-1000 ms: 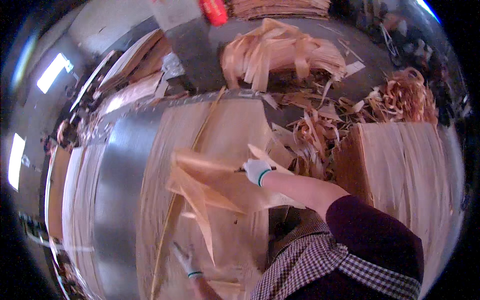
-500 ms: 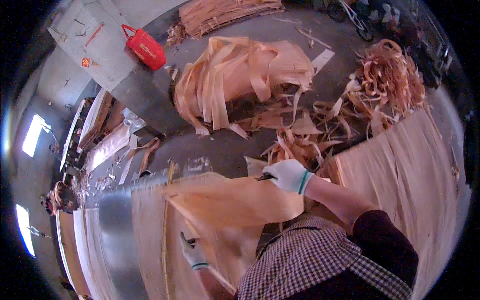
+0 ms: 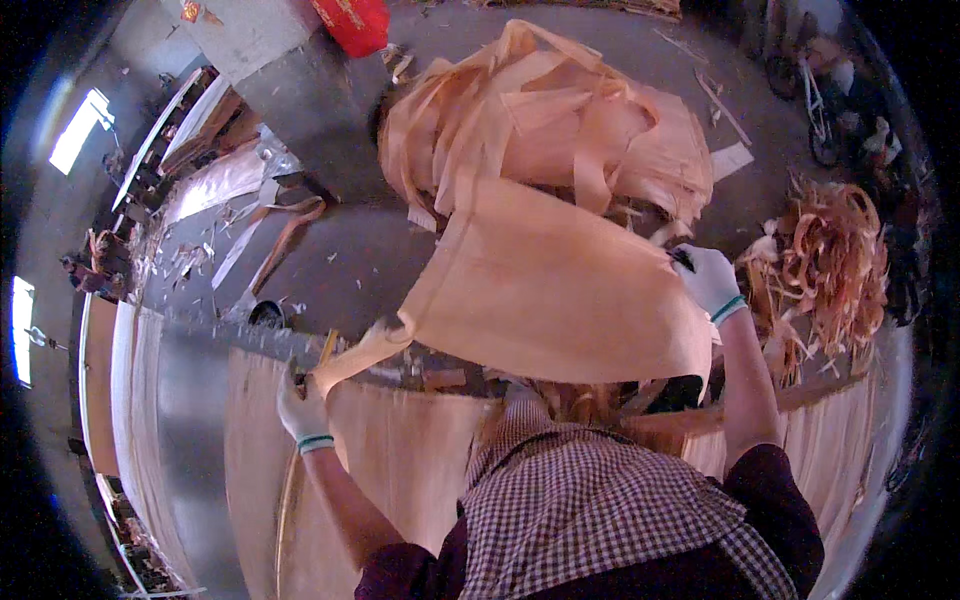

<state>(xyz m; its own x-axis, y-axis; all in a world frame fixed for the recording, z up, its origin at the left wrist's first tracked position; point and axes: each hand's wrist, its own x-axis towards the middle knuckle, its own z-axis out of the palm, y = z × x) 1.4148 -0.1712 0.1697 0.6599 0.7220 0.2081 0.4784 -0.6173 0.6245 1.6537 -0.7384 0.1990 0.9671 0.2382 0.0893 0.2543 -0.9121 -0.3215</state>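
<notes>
A thin tan wood veneer sheet (image 3: 560, 285) hangs stretched in front of me, with a torn, narrow tail on its left. My right hand (image 3: 708, 282), in a white glove with dark fingertips and a green-edged cuff, grips its right edge. Gloved the same way, my left hand (image 3: 303, 405) is closed at the end of the narrow tail. Below the left hand, a thin yellowish stick (image 3: 287, 500) lies along the veneer stack (image 3: 400, 435). The sheet's far side overlaps my view of a big veneer heap (image 3: 630, 130).
More veneer (image 3: 840, 430) is stacked at the right, beyond my right forearm. Curled veneer scraps (image 3: 835, 250) are heaped on the floor behind it. A grey metal surface (image 3: 200, 430) lies left of the stack. At the far left hangs a red bag (image 3: 352, 22).
The veneer sheet has been lifted off the stack and swung forward and right. My right hand moved right; my left hand moved left and forward and now holds the sheet's tail. My view has shifted.
</notes>
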